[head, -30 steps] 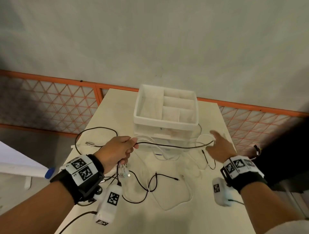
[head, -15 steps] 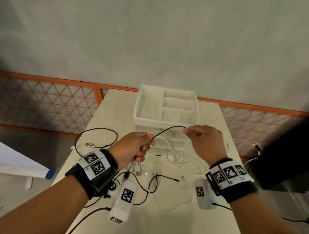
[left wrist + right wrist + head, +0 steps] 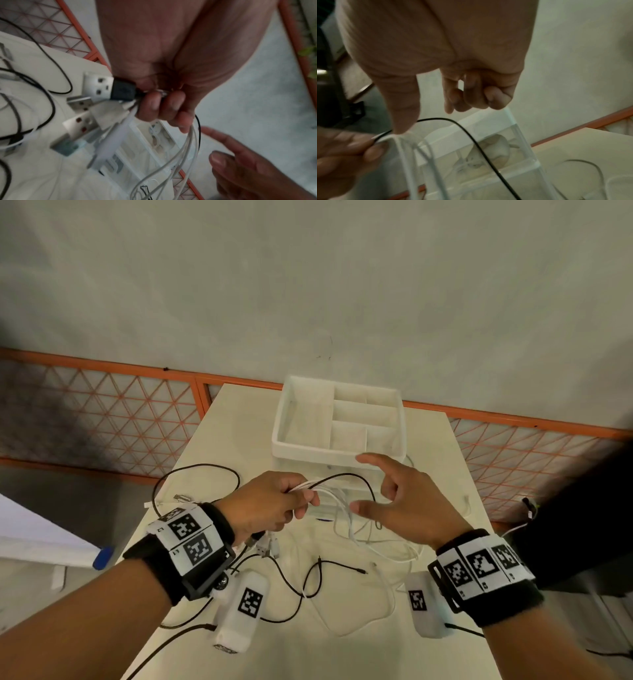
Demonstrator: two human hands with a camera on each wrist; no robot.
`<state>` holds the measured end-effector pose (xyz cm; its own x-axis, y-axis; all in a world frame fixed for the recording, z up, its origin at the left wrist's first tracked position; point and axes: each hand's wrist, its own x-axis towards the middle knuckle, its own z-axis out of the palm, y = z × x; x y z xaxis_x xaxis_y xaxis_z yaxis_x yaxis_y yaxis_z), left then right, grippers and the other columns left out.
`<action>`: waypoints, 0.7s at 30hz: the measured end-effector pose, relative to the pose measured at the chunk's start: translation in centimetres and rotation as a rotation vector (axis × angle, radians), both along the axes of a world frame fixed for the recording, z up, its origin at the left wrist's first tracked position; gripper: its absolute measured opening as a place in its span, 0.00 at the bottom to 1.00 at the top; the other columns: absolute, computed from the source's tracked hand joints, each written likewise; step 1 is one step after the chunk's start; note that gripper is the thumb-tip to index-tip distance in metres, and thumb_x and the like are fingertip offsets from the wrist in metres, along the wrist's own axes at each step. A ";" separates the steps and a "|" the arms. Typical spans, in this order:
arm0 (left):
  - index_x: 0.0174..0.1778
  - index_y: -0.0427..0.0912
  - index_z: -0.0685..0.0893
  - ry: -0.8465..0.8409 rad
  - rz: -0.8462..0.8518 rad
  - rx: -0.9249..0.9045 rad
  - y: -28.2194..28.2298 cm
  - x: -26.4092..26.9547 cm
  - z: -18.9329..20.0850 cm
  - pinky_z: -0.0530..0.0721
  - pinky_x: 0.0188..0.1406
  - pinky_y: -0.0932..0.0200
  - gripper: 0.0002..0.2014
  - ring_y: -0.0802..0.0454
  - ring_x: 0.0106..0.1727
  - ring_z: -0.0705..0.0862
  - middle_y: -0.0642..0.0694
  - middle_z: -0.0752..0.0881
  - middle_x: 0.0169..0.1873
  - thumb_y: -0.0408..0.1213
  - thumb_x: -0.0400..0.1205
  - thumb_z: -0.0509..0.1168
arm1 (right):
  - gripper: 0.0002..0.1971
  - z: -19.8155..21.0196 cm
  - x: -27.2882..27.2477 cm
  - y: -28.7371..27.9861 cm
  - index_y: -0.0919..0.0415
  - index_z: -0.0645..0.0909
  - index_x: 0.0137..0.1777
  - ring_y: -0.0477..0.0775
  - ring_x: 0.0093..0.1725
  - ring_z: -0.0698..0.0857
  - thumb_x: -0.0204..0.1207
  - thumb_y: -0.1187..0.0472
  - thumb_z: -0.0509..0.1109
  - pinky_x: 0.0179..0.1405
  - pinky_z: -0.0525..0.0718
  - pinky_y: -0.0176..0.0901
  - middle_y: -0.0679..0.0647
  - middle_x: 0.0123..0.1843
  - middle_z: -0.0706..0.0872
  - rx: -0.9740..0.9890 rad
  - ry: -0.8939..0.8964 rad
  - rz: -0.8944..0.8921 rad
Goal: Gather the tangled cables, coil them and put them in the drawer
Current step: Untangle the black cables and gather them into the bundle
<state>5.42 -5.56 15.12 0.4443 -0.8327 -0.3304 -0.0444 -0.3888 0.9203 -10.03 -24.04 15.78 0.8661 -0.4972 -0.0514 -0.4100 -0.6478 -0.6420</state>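
My left hand [image 3: 301, 501] grips a bundle of white and black cables [image 3: 330, 494] in front of the white drawer unit [image 3: 284, 419]. A black cable loop [image 3: 346, 474] arcs from that fist toward my right hand [image 3: 373, 484], which hovers beside it with thumb and forefinger spread, holding nothing. In the left wrist view my left hand [image 3: 163, 108] holds the cables, and several USB plugs [image 3: 96, 102] hang below it. The right wrist view shows the black loop [image 3: 471, 135] passing under my right thumb. More black cable [image 3: 308, 577] and white cable [image 3: 376, 614] lie tangled on the table [image 3: 239, 422].
The narrow table ends close on both sides; an orange lattice railing [image 3: 102, 412] runs behind it. A black cable loop [image 3: 195, 470] lies at the table's left edge. White tagged modules [image 3: 245, 607] hang under my wrists. A dark object [image 3: 582, 508] stands at the right.
My right hand swept in from the right with the black cable, pinched it next to my left hand, and has now let go. My left hand now holds that loop with the bundle.
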 end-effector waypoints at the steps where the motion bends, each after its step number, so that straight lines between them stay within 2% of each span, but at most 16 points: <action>1: 0.49 0.37 0.87 -0.038 -0.023 -0.011 -0.1 -0.3 0.4 0.64 0.22 0.66 0.11 0.58 0.22 0.66 0.51 0.77 0.27 0.36 0.87 0.61 | 0.28 0.2 0.2 0.9 0.29 0.76 0.66 0.41 0.29 0.75 0.66 0.38 0.79 0.36 0.76 0.40 0.44 0.28 0.75 -0.037 0.010 0.049; 2: 0.48 0.39 0.88 -0.085 -0.045 -0.036 -0.2 -0.6 0.9 0.65 0.23 0.67 0.10 0.59 0.22 0.66 0.53 0.77 0.26 0.38 0.87 0.62 | 0.24 0.0 0.4 1.7 0.31 0.78 0.63 0.40 0.28 0.76 0.67 0.36 0.77 0.35 0.77 0.41 0.44 0.28 0.77 -0.073 0.022 0.101; 4: 0.46 0.42 0.90 -0.169 -0.053 -0.134 -0.4 -1.1 2.6 0.66 0.22 0.68 0.11 0.60 0.22 0.66 0.58 0.75 0.22 0.44 0.84 0.66 | 0.11 -1.9 1.0 2.4 0.39 0.83 0.46 0.40 0.32 0.81 0.70 0.35 0.73 0.39 0.83 0.47 0.43 0.31 0.83 -0.109 0.078 0.121; 5: 0.45 0.42 0.91 -0.170 -0.021 -0.198 -0.4 -1.2 3.5 0.66 0.22 0.68 0.13 0.58 0.23 0.65 0.58 0.72 0.21 0.47 0.82 0.67 | 0.12 -3.1 1.2 2.0 0.41 0.83 0.37 0.44 0.35 0.84 0.72 0.35 0.71 0.41 0.85 0.49 0.44 0.31 0.84 -0.098 0.153 0.099; 6: 0.44 0.42 0.91 -0.135 0.027 -0.267 -0.4 -1.0 4.3 0.65 0.22 0.67 0.15 0.56 0.24 0.63 0.55 0.70 0.22 0.51 0.80 0.66 | 0.16 -4.5 1.1 1.3 0.43 0.82 0.32 0.48 0.39 0.86 0.74 0.35 0.69 0.45 0.85 0.49 0.44 0.32 0.84 -0.083 0.249 0.071; 7: 0.43 0.42 0.92 -0.078 0.078 -0.330 -0.4 -0.7 5.0 0.64 0.23 0.65 0.17 0.52 0.26 0.60 0.52 0.67 0.23 0.53 0.79 0.66 | 0.16 -5.7 0.8 0.3 0.44 0.82 0.33 0.53 0.45 0.88 0.75 0.35 0.68 0.49 0.85 0.50 0.44 0.36 0.85 -0.079 0.347 0.021; 8: 0.42 0.42 0.92 -0.020 0.116 -0.382 -0.3 -0.3 5.5 0.61 0.25 0.63 0.18 0.48 0.29 0.57 0.50 0.65 0.23 0.53 0.79 0.65 | 0.15 -6.6 0.3 -1.0 0.45 0.84 0.40 0.57 0.50 0.88 0.77 0.36 0.67 0.53 0.85 0.50 0.47 0.41 0.85 -0.081 0.413 -0.047; 9: 0.41 0.41 0.92 0.022 0.136 -0.415 -0.1 0.0 5.8 0.59 0.26 0.59 0.18 0.45 0.30 0.55 0.49 0.63 0.24 0.52 0.80 0.64 | 0.15 -7.2 -0.3 -2.3 0.48 0.85 0.47 0.60 0.53 0.87 0.79 0.38 0.67 0.55 0.85 0.50 0.51 0.45 0.85 -0.070 0.455 -0.142; 10: 0.40 0.41 0.93 0.033 0.139 -0.423 0.1 0.4 5.7 0.57 0.27 0.57 0.18 0.45 0.30 0.55 0.48 0.62 0.24 0.51 0.81 0.64 | 0.16 -7.8 -1.0 -4.0 0.52 0.84 0.50 0.62 0.51 0.87 0.81 0.41 0.65 0.54 0.85 0.50 0.54 0.46 0.85 -0.064 0.465 -0.253; 12: 0.40 0.43 0.93 -0.029 0.121 -0.343 0.9 1.0 5.1 0.58 0.27 0.59 0.17 0.49 0.28 0.58 0.49 0.64 0.24 0.50 0.81 0.64 | 0.16 -7.9 -1.9 -7.2 0.60 0.85 0.50 0.63 0.46 0.88 0.82 0.48 0.64 0.47 0.85 0.49 0.57 0.44 0.89 0.002 0.395 -0.478; 14: 0.42 0.48 0.94 -0.193 0.075 -0.157 1.7 1.7 3.8 0.65 0.25 0.65 0.16 0.57 0.24 0.66 0.53 0.73 0.23 0.52 0.81 0.65 | 0.14 -7.2 -2.3 -10.1 0.59 0.88 0.54 0.63 0.38 0.88 0.80 0.52 0.64 0.40 0.84 0.52 0.59 0.41 0.92 0.112 0.238 -0.632; 15: 0.42 0.51 0.94 -0.281 0.038 -0.041 2.1 2.0 3.1 0.70 0.26 0.65 0.16 0.61 0.23 0.71 0.56 0.79 0.25 0.54 0.81 0.64 | 0.14 -6.4 -2.4 -11.1 0.57 0.88 0.53 0.62 0.35 0.88 0.80 0.51 0.66 0.39 0.85 0.54 0.59 0.40 0.92 0.132 0.141 -0.678; 16: 0.41 0.54 0.94 -0.352 -0.012 0.069 2.3 2.4 2.2 0.74 0.29 0.65 0.16 0.64 0.24 0.76 0.58 0.84 0.29 0.56 0.82 0.63 | 0.14 -5.6 -2.4 -11.7 0.56 0.88 0.50 0.62 0.35 0.88 0.80 0.47 0.68 0.40 0.87 0.55 0.59 0.39 0.92 0.125 0.037 -0.698; 18: 0.41 0.53 0.93 -0.452 -0.098 0.245 2.6 2.8 0.4 0.74 0.29 0.69 0.18 0.65 0.25 0.79 0.58 0.83 0.30 0.56 0.84 0.60 | 0.15 -4.2 -2.2 -12.1 0.52 0.85 0.43 0.61 0.39 0.90 0.76 0.40 0.72 0.46 0.90 0.57 0.55 0.40 0.91 0.060 -0.152 -0.692; 19: 0.40 0.52 0.91 -0.483 -0.124 0.308 2.7 2.7 -0.5 0.70 0.27 0.70 0.18 0.64 0.24 0.76 0.58 0.80 0.28 0.54 0.86 0.59 | 0.14 -3.8 -2.2 -12.0 0.50 0.83 0.42 0.59 0.39 0.91 0.75 0.40 0.74 0.47 0.89 0.56 0.51 0.40 0.90 0.050 -0.226 -0.677; 21: 0.37 0.51 0.88 -0.516 -0.144 0.363 2.7 2.5 -2.3 0.68 0.25 0.69 0.19 0.62 0.23 0.72 0.56 0.78 0.28 0.51 0.87 0.57 | 0.08 -3.7 -1.9 -11.9 0.46 0.81 0.41 0.56 0.41 0.92 0.75 0.47 0.78 0.46 0.89 0.55 0.47 0.40 0.90 0.066 -0.311 -0.653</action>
